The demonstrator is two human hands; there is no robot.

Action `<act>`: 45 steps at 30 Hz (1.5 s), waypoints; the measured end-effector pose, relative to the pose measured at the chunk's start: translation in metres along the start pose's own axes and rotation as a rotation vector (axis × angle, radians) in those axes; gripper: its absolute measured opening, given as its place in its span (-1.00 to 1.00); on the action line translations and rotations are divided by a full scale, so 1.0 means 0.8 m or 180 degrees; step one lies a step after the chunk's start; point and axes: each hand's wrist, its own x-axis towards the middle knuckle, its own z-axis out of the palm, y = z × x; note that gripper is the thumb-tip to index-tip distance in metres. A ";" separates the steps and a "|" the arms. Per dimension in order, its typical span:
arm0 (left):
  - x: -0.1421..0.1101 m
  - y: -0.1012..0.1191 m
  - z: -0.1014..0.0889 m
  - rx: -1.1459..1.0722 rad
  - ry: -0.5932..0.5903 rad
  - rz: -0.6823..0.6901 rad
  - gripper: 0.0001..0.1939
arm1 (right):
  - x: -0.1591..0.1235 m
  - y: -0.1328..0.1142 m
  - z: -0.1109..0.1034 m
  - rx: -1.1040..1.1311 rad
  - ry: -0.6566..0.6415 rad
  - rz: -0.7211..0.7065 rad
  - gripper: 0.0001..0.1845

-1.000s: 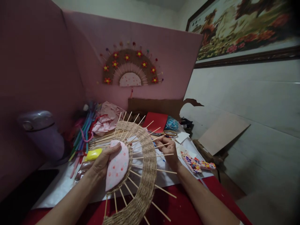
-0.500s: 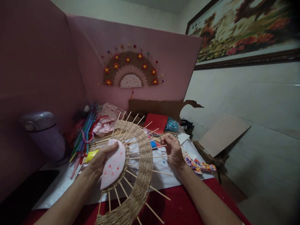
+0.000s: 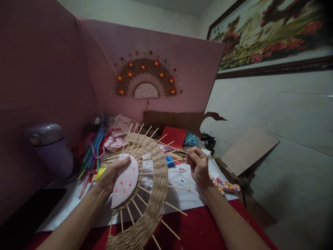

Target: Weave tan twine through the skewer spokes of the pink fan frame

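**Woven fan point(image 3: 160, 177) has its band and centre in place, outer stick tips bare**

The half-round fan is held in the air over a white sheet point(image 3: 59, 212) and red tablecloth point(image 3: 203, 227). The left hand point(image 3: 112, 173) grips it by the dotted fabric half-disc point(image 3: 128, 180), thumb on top, remaining fingers underneath. The right hand point(image 3: 199, 165) is at the outer tips of the wooden sticks point(image 3: 176, 208), thumb and fingers drawn into a pinch.

The twine band looks complete along its visible length, and the half-disc covers the centre. Compared with the decorated fan point(image 3: 149, 68) on the pink panel point(image 3: 104, 45), which carries red-and-yellow flowers point(image 3: 143, 67) and coloured tips, the held one shows neither, so the decoration appears undone.

The band's lower end reaches the bottom edge of the view, and one stick there is cut off. Whether the right fingers pinch a stick tip or something finer cannot be told. A faint line links two tips nearby, too thin to identify. A yellow packet point(image 3: 100, 173) is partly hidden behind the left hand.
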 end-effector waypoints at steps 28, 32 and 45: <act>0.006 0.006 -0.009 -0.0057 -0.0116 0.0126 -0.95 | 0.003 0.013 -0.011 0.0845 -0.0852 0.1554 -0.80; 0.004 0.005 -0.007 -0.0148 -0.0082 0.0123 -0.94 | -0.003 0.024 -0.005 0.0502 -0.1000 0.1755 -0.85; -0.003 0.002 0.001 -0.0342 0.0116 -0.0060 -0.90 | -0.016 0.018 0.011 0.0157 -0.1452 0.1838 -0.84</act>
